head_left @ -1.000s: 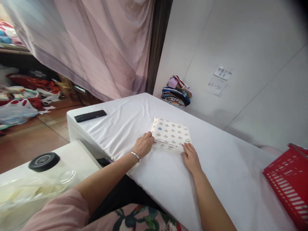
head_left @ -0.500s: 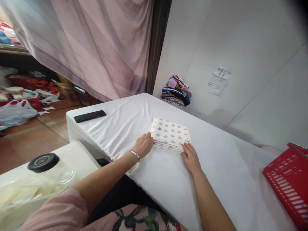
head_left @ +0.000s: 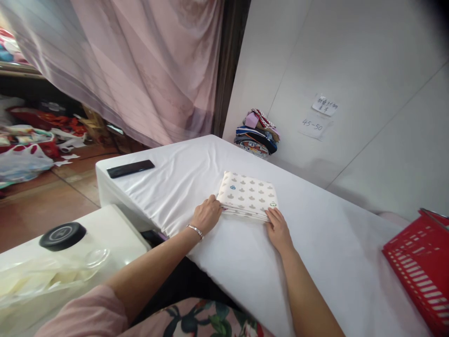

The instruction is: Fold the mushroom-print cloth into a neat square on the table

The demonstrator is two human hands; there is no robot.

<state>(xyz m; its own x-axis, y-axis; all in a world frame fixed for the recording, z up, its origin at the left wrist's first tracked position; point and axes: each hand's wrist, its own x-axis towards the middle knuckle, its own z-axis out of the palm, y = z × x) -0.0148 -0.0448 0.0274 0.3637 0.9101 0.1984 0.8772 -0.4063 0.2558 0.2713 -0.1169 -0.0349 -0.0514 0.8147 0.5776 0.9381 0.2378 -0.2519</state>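
Note:
A folded white cloth (head_left: 249, 194) printed with small grey crowns lies flat on the white-covered table (head_left: 315, 252). My left hand (head_left: 206, 216) rests at its near left corner, fingers curled against the cloth's edge. At the near right corner lies my right hand (head_left: 278, 230), fingers stretched flat and their tips touching the folded layers. A thin bracelet circles my left wrist.
A black phone (head_left: 130, 168) lies at the table's far left corner. A pile of folded clothes (head_left: 257, 133) sits against the wall behind. A red plastic basket (head_left: 421, 267) stands at the right edge. A black round lid (head_left: 62, 235) and clear plastic rest on the lower white surface at left.
My left hand has slid slightly back toward me along the cloth's left corner. The cloth and my right hand have stayed in place.

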